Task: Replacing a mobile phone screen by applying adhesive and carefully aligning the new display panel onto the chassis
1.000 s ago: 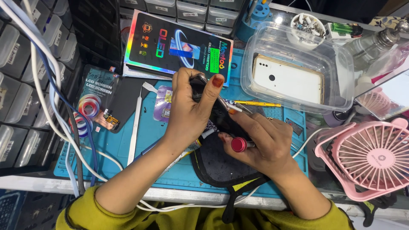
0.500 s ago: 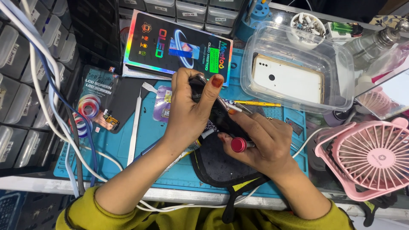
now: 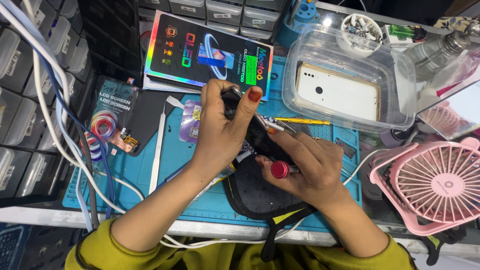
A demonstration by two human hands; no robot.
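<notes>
Here, left hand (image 3: pixel 220 135) wrapped around the top end of a dark phone (image 3: pixel 257 137), thumb pressed on its upper edge, fingers curled behind. Right hand (image 3: pixel 312 167) pinches a screwdriver (image 3: pixel 281 169) with a red cap, tip hidden under the fingers, against the phone's lower part. Phone held just above the blue mat (image 3: pixel 185 165) near the middle of the table, over a black round pad (image 3: pixel 260 192) at the mat's front edge.

Around: thin metal pry tool (image 3: pixel 158 150) lying lengthwise on the mat left of the left wrist. Yellow pencil-like stick (image 3: pixel 300 121) just right of the phone. Clear plastic box (image 3: pixel 350 80) at the back right, a white phone back cover (image 3: pixel 337 92) lying flat in it. Pink desk fan (image 3: pixel 437 182) at the right edge, face up. White and blue cables (image 3: pixel 55 100) run down the left side and cross under the forearms along the front edge. Grey drawer bins (image 3: pixel 30 75) along the left edge and back. Small white cup of bits (image 3: pixel 361 27) at the back, behind the box.

Packages: flat black box with a rainbow-shiny border (image 3: pixel 210 52) at the back centre, tilted, green sticker on it. Dark pouch with coloured rings printed on it (image 3: pixel 112 120) at the mat's left edge. Small purple packet (image 3: pixel 192 120) partly hidden by the left hand.
</notes>
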